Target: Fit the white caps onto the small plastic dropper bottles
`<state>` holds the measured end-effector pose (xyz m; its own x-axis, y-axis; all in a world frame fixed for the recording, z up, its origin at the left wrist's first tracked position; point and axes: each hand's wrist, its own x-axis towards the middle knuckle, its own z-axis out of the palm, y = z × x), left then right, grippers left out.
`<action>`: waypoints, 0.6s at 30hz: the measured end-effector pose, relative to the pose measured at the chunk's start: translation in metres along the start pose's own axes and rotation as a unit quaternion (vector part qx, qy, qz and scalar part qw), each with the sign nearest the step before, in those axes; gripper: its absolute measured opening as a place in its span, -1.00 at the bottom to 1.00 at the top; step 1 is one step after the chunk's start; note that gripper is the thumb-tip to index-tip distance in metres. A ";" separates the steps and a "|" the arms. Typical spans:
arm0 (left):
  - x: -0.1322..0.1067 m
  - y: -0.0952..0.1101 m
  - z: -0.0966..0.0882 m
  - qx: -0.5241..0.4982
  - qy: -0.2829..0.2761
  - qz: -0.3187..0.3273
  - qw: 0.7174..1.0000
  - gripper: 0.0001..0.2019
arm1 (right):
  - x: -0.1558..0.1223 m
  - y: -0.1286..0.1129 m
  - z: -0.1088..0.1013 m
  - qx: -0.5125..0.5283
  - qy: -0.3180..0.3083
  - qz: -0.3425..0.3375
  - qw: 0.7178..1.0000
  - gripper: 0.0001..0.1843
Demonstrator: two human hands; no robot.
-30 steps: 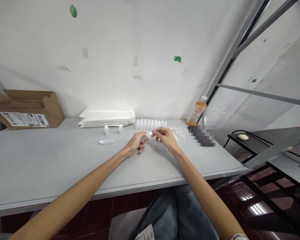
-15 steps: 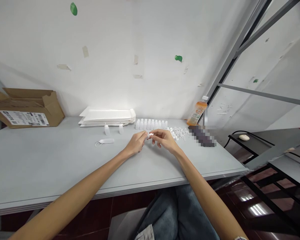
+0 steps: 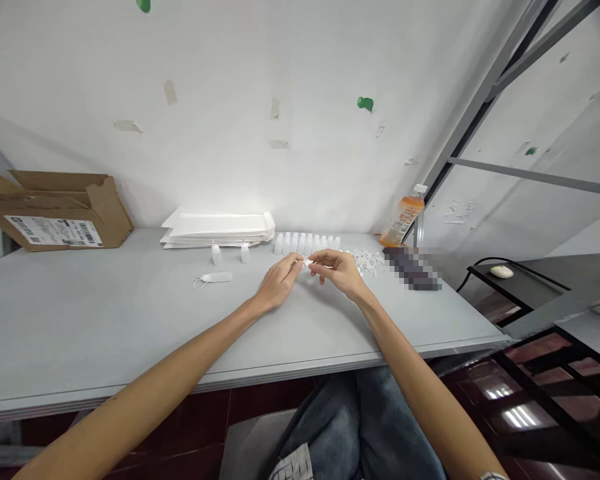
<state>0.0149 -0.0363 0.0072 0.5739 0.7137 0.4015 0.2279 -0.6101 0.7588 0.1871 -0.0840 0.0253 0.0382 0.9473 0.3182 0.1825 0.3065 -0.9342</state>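
My left hand [image 3: 280, 283] and my right hand [image 3: 336, 272] meet above the grey table [image 3: 105, 320], fingers pinched together on a small white plastic piece [image 3: 306, 263] held between them. Behind the hands stands a row of several small white dropper bottles [image 3: 307, 244]. A heap of small white caps [image 3: 367, 260] lies to the right of the row. Two more small bottles [image 3: 229, 253] stand apart to the left, and a tagged white bottle [image 3: 213, 278] lies flat near them.
A stack of white paper bags [image 3: 217, 229] rests against the wall. An open cardboard box [image 3: 55, 210] sits at the far left. An orange drink bottle [image 3: 403, 218] stands at the back right beside a blurred dark object [image 3: 411, 268]. A metal rack [image 3: 530, 293] stands right of the table.
The hands have come closer together and shifted slightly away from me; the small bottle seen in the left hand a second ago is now mostly hidden between the fingers. The camera tilted a little.
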 end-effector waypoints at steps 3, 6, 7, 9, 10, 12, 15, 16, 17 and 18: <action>-0.001 0.004 -0.001 0.013 -0.006 -0.011 1.000 -0.71 | 0.000 0.002 -0.002 -0.010 -0.010 0.008 1.000 -0.64; -0.002 0.006 -0.002 0.019 -0.007 -0.026 0.999 -0.73 | 0.000 0.003 -0.003 -0.010 -0.021 0.015 1.000 -0.64; -0.002 0.006 -0.002 0.016 -0.006 -0.030 0.999 -0.74 | 0.000 0.003 -0.003 -0.008 -0.024 0.016 1.000 -0.64; -0.002 0.006 -0.002 0.006 -0.007 -0.035 0.999 -0.75 | 0.000 0.005 -0.003 -0.004 -0.028 0.015 0.999 -0.64; -0.002 0.005 -0.002 -0.002 -0.007 -0.038 0.999 -0.76 | 0.000 0.005 -0.004 -0.003 -0.030 0.014 0.999 -0.65; -0.002 0.004 -0.001 -0.022 -0.008 -0.043 0.999 -0.77 | 0.000 0.007 -0.004 -0.004 -0.034 0.011 0.999 -0.65; -0.001 0.001 0.000 -0.056 -0.013 -0.051 0.997 -0.79 | -0.001 0.008 -0.004 -0.004 -0.037 0.015 0.999 -0.66; -0.001 0.000 0.001 -0.066 -0.014 -0.053 0.996 -0.80 | -0.002 0.008 -0.004 -0.001 -0.037 0.018 0.999 -0.66; -0.001 -0.001 0.001 -0.075 -0.015 -0.054 0.996 -0.81 | -0.002 0.007 -0.004 0.004 -0.038 0.021 0.999 -0.66; 0.000 -0.002 0.001 -0.082 -0.016 -0.055 0.995 -0.81 | -0.003 0.006 -0.003 0.011 -0.041 0.024 0.999 -0.65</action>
<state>0.0150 -0.0359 0.0052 0.5778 0.7601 0.2973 0.1614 -0.4635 0.8713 0.1914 -0.0853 0.0190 -0.0344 0.9651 0.2598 0.1613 0.2619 -0.9515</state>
